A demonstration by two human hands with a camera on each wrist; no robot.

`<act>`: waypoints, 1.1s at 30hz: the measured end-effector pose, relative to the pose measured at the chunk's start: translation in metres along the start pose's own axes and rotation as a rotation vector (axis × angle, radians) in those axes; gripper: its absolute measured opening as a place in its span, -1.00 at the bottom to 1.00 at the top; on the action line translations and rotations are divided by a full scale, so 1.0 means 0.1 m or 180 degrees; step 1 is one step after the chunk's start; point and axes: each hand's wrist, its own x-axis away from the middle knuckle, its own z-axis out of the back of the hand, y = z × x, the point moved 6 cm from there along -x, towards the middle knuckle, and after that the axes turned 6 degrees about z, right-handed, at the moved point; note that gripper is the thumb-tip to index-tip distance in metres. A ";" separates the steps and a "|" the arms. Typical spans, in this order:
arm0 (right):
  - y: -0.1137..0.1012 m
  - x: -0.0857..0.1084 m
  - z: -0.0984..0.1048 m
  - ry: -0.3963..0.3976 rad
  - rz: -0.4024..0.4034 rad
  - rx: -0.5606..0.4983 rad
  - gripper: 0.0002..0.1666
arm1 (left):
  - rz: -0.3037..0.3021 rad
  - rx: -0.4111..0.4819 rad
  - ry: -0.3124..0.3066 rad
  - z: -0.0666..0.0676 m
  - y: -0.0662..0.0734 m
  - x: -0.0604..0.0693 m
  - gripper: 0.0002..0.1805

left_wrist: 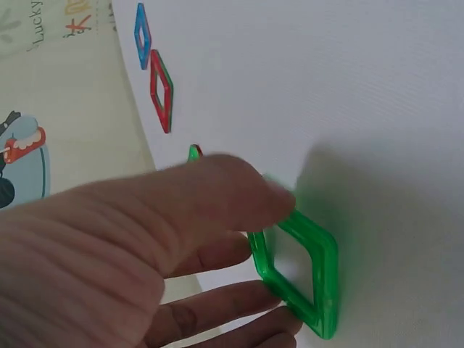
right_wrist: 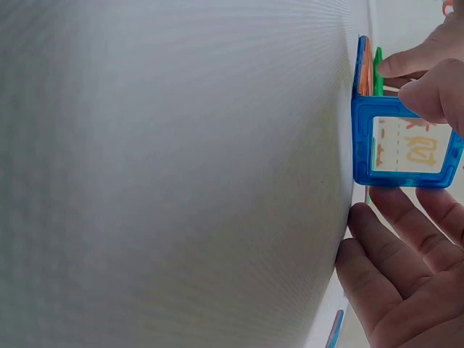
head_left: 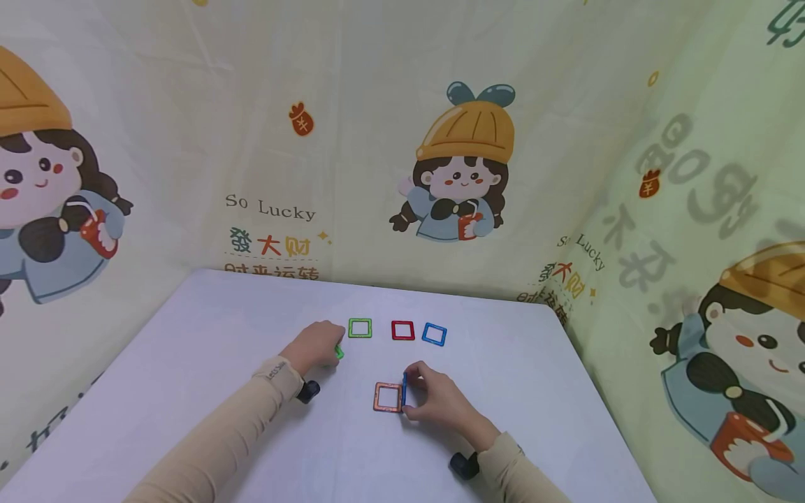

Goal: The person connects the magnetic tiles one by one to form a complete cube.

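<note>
My left hand (head_left: 316, 346) holds a green square magnetic tile (left_wrist: 328, 283) by one edge, thumb on one side and fingers on the other. In the head view, this tile is mostly hidden by the hand. An orange square frame tile (head_left: 376, 397) lies flat on the table; the right wrist view shows a blue layer along its underside. At its right edge a blue square tile (right_wrist: 365, 145) stands upright. My right hand (head_left: 437, 399) grips that blue tile between thumb and fingers at opposite edges.
Farther back on the white table (head_left: 251, 314) lie a green tile (head_left: 360, 320), a red tile (head_left: 403, 322) and another blue tile (head_left: 437, 325) in a row. A printed cloth (head_left: 352, 209) hangs behind and beside the table. Each wrist carries a small dark camera (head_left: 464, 466).
</note>
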 end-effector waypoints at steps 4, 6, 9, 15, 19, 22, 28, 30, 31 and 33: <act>-0.01 -0.01 0.00 0.0002 0.0009 0.0026 -0.26 | -0.0017 0.0129 -0.0019 0.01 0.02 0.00 -0.67; -0.02 -0.01 0.00 0.0001 0.0018 0.0038 -0.26 | -0.0036 0.0198 -0.0029 0.00 0.03 0.00 -0.68; -0.04 -0.02 0.01 -0.0005 0.0036 0.0064 -0.26 | -0.0120 0.0264 -0.0044 -0.01 0.08 0.01 -0.73; -0.05 -0.02 0.02 -0.0030 0.0028 0.0082 -0.25 | -0.0402 0.0252 -0.0134 -0.02 0.23 0.05 -0.79; -0.05 -0.03 0.01 -0.0048 0.0052 0.0096 -0.24 | -0.0594 0.0290 -0.0194 -0.06 0.31 0.06 -0.81; -0.04 -0.04 0.01 -0.0065 0.0057 0.0079 -0.24 | -0.0762 0.0376 -0.0242 -0.09 0.39 0.05 -0.80; -0.05 -0.04 0.02 -0.0075 0.0061 0.0079 -0.26 | -0.0878 0.0514 -0.0329 -0.19 0.53 0.05 -0.70; -0.05 -0.04 0.03 -0.0080 0.0078 0.0104 -0.26 | -0.0885 0.0550 -0.0350 -0.22 0.58 0.04 -0.69; -0.06 -0.04 0.03 -0.0081 0.0087 0.0116 -0.26 | -0.0890 0.0555 -0.0357 -0.23 0.60 0.04 -0.68; -0.06 -0.03 0.04 -0.0079 0.0115 0.0124 -0.26 | -0.0922 0.0598 -0.0373 -0.24 0.65 0.04 -0.68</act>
